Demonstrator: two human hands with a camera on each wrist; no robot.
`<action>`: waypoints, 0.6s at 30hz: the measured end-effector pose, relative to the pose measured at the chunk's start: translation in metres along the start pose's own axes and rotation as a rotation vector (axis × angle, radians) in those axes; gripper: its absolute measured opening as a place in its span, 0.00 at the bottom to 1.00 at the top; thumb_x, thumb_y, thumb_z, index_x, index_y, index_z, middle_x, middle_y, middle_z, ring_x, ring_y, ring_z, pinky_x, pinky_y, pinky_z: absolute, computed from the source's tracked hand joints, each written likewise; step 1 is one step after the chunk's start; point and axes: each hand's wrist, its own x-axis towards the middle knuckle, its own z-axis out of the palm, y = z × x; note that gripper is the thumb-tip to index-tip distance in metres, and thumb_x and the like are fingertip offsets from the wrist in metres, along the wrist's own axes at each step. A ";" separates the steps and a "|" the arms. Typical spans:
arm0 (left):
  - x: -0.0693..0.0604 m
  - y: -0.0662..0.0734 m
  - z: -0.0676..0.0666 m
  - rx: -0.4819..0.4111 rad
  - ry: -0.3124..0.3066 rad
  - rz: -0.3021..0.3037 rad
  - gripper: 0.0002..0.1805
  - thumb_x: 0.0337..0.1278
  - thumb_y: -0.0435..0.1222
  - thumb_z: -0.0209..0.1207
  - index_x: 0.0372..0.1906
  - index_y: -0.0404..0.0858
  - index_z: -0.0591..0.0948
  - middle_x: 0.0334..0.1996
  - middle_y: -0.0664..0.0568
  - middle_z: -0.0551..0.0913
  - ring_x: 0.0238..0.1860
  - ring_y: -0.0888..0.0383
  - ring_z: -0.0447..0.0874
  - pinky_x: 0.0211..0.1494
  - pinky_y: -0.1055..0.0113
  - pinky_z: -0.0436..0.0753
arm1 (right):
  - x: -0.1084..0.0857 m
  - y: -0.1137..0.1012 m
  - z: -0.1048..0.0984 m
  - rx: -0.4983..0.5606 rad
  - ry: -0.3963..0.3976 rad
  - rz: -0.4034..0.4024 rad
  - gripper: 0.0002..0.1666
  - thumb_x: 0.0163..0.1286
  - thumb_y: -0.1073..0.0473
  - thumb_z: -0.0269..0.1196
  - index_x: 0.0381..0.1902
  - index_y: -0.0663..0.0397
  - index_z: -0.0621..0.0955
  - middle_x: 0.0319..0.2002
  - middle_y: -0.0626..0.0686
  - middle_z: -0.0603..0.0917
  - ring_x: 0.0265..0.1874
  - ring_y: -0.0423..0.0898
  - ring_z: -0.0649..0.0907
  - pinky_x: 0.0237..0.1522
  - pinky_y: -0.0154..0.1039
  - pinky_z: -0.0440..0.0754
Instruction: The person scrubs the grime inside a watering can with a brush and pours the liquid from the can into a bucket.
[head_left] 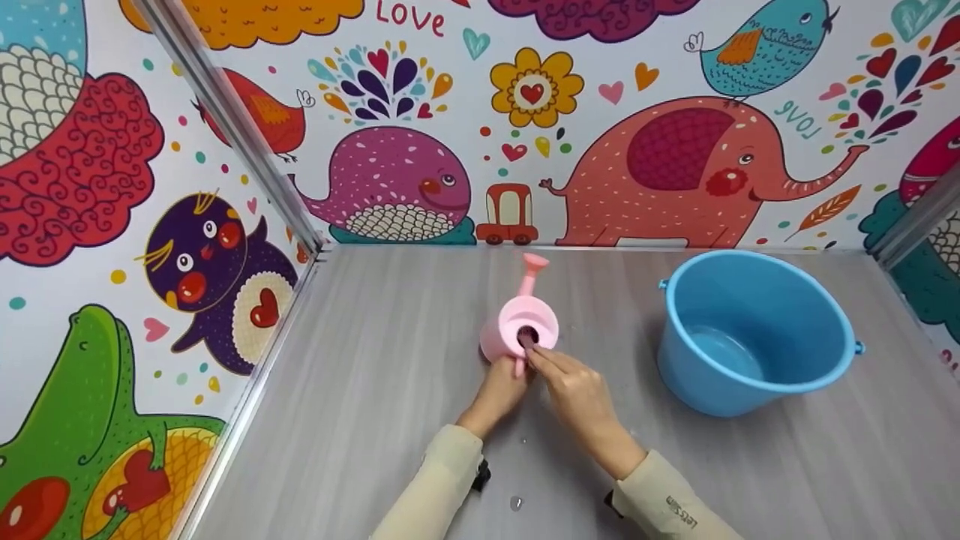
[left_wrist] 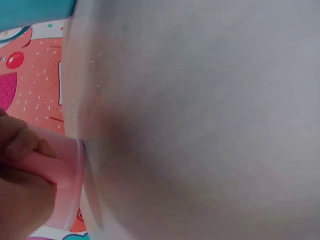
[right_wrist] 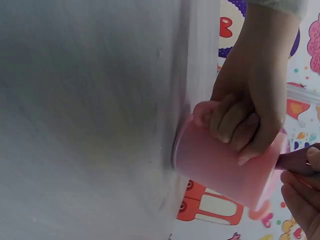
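A pink watering can (head_left: 495, 342) stands upright on the table, its spout and rose pointing away from me. My left hand (head_left: 499, 390) grips the can's handle, with the fingers curled round it in the right wrist view. A slim purple-brown handle (right_wrist: 296, 161) with a small hole near its end sticks into the can's top opening. My right hand (head_left: 581, 394) pinches that handle between thumb and fingers just above the opening. Whatever is at the handle's lower end is hidden inside the can, so its kind cannot be made out.
A blue bucket (head_left: 686, 375) stands on the grey table (head_left: 375, 360) to the right of the can. Water drops (head_left: 516, 503) lie on the tabletop near my forearms. Walls with cartoon animals (head_left: 660, 172) border the table at the back and sides.
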 end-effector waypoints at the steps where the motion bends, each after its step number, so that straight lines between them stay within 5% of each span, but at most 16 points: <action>1: -0.001 0.001 0.001 0.028 -0.011 0.015 0.10 0.66 0.32 0.54 0.41 0.29 0.83 0.31 0.41 0.87 0.32 0.54 0.83 0.41 0.56 0.82 | 0.000 0.003 0.001 -0.001 -0.002 0.012 0.21 0.51 0.76 0.70 0.43 0.56 0.88 0.40 0.53 0.90 0.38 0.49 0.89 0.38 0.42 0.86; 6: -0.005 0.003 0.004 0.102 -0.048 0.018 0.10 0.64 0.35 0.58 0.41 0.33 0.84 0.34 0.41 0.88 0.34 0.50 0.86 0.41 0.56 0.83 | -0.002 0.010 0.004 -0.002 -0.008 0.034 0.22 0.49 0.78 0.70 0.42 0.55 0.89 0.37 0.52 0.91 0.37 0.49 0.88 0.38 0.43 0.86; 13: -0.003 0.001 0.005 0.141 -0.041 0.068 0.09 0.62 0.33 0.58 0.26 0.34 0.80 0.26 0.44 0.85 0.26 0.56 0.77 0.37 0.56 0.81 | -0.004 0.009 0.002 0.002 -0.026 0.060 0.19 0.53 0.73 0.71 0.43 0.53 0.89 0.39 0.50 0.91 0.39 0.48 0.88 0.40 0.43 0.86; 18: -0.001 0.000 0.005 0.108 -0.034 0.055 0.07 0.63 0.32 0.57 0.31 0.33 0.81 0.28 0.43 0.86 0.29 0.54 0.80 0.39 0.56 0.82 | -0.005 0.007 -0.002 0.013 -0.022 0.051 0.22 0.51 0.76 0.71 0.44 0.54 0.88 0.41 0.52 0.91 0.39 0.50 0.88 0.40 0.43 0.86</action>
